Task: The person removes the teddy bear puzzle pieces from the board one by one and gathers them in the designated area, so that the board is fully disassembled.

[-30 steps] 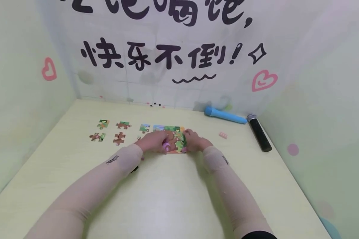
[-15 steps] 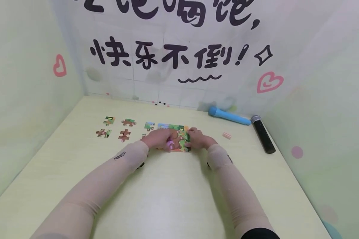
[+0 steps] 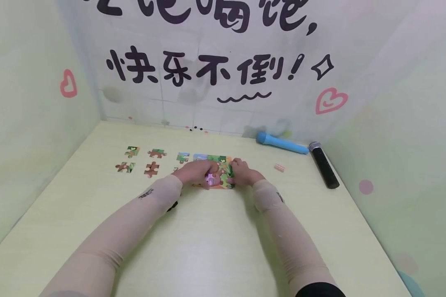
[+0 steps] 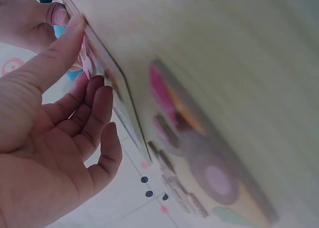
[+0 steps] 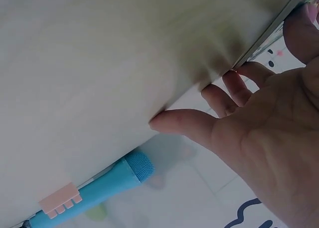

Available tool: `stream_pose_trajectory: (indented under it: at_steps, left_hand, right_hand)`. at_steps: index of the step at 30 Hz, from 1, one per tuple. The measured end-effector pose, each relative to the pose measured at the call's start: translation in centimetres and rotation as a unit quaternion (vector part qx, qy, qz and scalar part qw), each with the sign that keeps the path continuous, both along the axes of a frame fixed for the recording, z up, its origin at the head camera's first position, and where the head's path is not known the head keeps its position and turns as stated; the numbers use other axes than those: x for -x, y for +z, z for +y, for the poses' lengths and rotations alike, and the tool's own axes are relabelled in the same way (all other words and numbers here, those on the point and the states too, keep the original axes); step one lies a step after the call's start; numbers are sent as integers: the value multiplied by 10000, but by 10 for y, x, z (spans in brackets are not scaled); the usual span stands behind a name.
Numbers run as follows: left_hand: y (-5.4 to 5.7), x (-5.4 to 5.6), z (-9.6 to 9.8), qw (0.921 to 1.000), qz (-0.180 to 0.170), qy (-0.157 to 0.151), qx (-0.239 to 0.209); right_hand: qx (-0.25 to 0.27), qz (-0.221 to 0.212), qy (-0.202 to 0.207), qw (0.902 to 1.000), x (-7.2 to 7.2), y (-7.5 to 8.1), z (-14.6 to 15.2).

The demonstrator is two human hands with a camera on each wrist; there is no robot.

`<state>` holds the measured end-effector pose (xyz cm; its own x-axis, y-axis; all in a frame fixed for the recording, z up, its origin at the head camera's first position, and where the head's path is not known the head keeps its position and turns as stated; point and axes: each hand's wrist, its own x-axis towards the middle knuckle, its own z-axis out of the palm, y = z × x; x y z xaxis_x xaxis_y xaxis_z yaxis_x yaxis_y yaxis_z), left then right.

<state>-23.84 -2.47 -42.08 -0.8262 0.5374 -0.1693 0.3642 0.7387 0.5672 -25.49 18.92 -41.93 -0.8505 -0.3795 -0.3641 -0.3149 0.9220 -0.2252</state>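
Observation:
A colourful jigsaw puzzle board with a bear picture lies flat at the middle of the table. My left hand is over its left half. In the left wrist view, thumb and fingers pinch a pink puzzle piece at the board's surface; much of the piece is hidden. At the board's right edge rests my right hand. Its thumb lies on the board, while the spread fingers touch the edge and the tabletop.
Several loose puzzle pieces lie in rows to the left, some partly behind the left hand. A blue toy microphone, a black microphone and a small pink comb-like piece lie at the right. Walls stand behind and beside the table.
The head view has shifted slightly. Both hands stay at the board; the left hand's fingers have moved slightly over its left half, and the loose pieces lie as before.

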Motion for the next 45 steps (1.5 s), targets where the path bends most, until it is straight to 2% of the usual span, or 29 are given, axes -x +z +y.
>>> stream_pose_trajectory:
  at_steps: [3,8,17,22,26,33,40,45]
  left_hand:
    - [-3,2,-3,10000,46,-34,-27]
    - [-4,6,-4,9995,71,-285,-99]
    - [6,4,-2,9974,66,-595,-394]
    - [8,8,-4,9968,17,-740,-306]
    - [6,13,-6,9972,113,-731,-125]
    - [4,16,-15,9973,-75,-663,-293]
    - [16,11,-26,9986,53,-519,-22]
    - [22,6,-41,9989,59,-470,-20]
  right_hand:
    - [-62,42,25,10000,0,-2,0]
    - [-35,42,-39,10000,-1,-2,0]
    - [-73,-166,-191,9997,-2,0,2]
    - [0,-188,-244,9995,-2,-1,4]
    - [78,-183,-249,9995,-2,-3,3]
    - [-1,-156,-253,9996,-2,-2,4]
    - [25,-155,-284,9995,-3,0,4]
    - [17,-162,-302,9994,-4,-1,4]
